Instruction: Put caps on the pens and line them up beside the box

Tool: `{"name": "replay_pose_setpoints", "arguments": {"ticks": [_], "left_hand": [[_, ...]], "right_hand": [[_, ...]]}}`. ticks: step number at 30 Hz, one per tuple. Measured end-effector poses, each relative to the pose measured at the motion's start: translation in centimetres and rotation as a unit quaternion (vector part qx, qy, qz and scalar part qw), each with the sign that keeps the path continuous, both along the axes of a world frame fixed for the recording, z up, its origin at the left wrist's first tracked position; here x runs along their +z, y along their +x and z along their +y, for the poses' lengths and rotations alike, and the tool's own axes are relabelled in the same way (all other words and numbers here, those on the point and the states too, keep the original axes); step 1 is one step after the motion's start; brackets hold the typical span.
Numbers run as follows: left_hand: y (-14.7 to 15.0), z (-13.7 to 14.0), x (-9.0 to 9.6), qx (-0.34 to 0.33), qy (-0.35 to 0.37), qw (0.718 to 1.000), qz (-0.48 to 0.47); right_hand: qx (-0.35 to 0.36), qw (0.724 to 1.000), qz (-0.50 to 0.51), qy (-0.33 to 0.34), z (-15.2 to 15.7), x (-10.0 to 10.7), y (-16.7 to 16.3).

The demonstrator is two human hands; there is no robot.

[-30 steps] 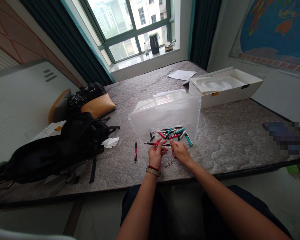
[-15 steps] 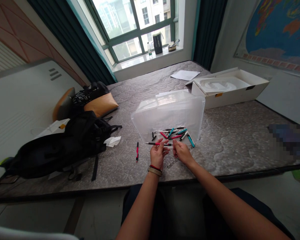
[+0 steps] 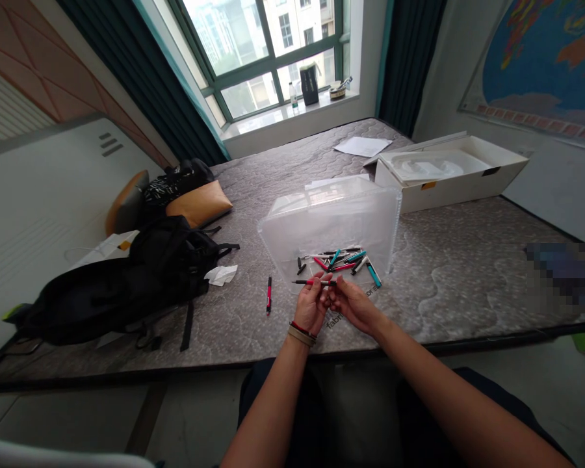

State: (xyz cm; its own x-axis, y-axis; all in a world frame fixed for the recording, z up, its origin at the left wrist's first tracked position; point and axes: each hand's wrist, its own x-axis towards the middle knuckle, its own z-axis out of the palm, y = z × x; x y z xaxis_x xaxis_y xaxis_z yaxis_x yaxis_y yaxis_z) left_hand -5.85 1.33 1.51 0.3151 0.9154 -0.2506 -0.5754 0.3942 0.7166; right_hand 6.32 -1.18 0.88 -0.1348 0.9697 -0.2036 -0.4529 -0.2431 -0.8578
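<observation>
My left hand (image 3: 312, 307) is closed, its thumb and fingers pinching a red and black pen (image 3: 301, 282) that lies level with its tip to the left. My right hand (image 3: 355, 305) is closed at the pen's right end, its fingertips against those of my left hand. Some fingers and part of the pen are hidden. Just beyond the hands, several pen parts in red, teal, black and white lie in a pile at the mouth of a clear plastic box (image 3: 336, 221). A second red and black pen (image 3: 269, 296) lies to the left on the mattress.
A black backpack (image 3: 141, 286), a tan pouch (image 3: 202, 203) and a crumpled tissue (image 3: 221, 275) lie to the left. An open white carton (image 3: 458, 188) stands at the back right, near a sheet of paper (image 3: 363, 146). The mattress edge (image 3: 214, 370) runs before my knees.
My right hand has moved slightly left and turned, its fingers now meeting my left hand at the pen's end. The pen has shifted a little right. The loose parts stay put.
</observation>
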Motion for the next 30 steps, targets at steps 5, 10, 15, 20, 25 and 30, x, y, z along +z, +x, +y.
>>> {"name": "replay_pose_setpoints", "arguments": {"ticks": [5,10,15,20,25,30], "left_hand": [[0.4,-0.2,-0.2,0.000,0.026,0.998,0.050],[0.3,-0.8,-0.6,0.032,0.101,0.972,0.212],[-2.9,-3.5,0.8,0.074,0.184,0.931,0.307],[-11.1,-3.9,1.1,0.082,0.242,0.841,0.477],[-18.6,0.7,-0.2,0.061,0.137,0.768,0.622],[-20.2,5.4,-1.5,0.055,0.101,0.720,0.685]], "right_hand": [[-0.058,0.996,-0.059,-0.022,0.7,-0.8,0.5],[-0.164,0.901,-0.398,0.057,0.5,-2.9,0.9],[-0.098,0.733,-0.653,0.163,-1.6,-3.9,-0.1],[-0.067,0.642,-0.735,0.208,-2.5,-3.8,-1.1],[-0.014,0.622,-0.745,0.242,-2.3,-3.5,-1.3],[-0.013,0.619,-0.752,0.226,-2.2,-3.5,-1.4]]}}
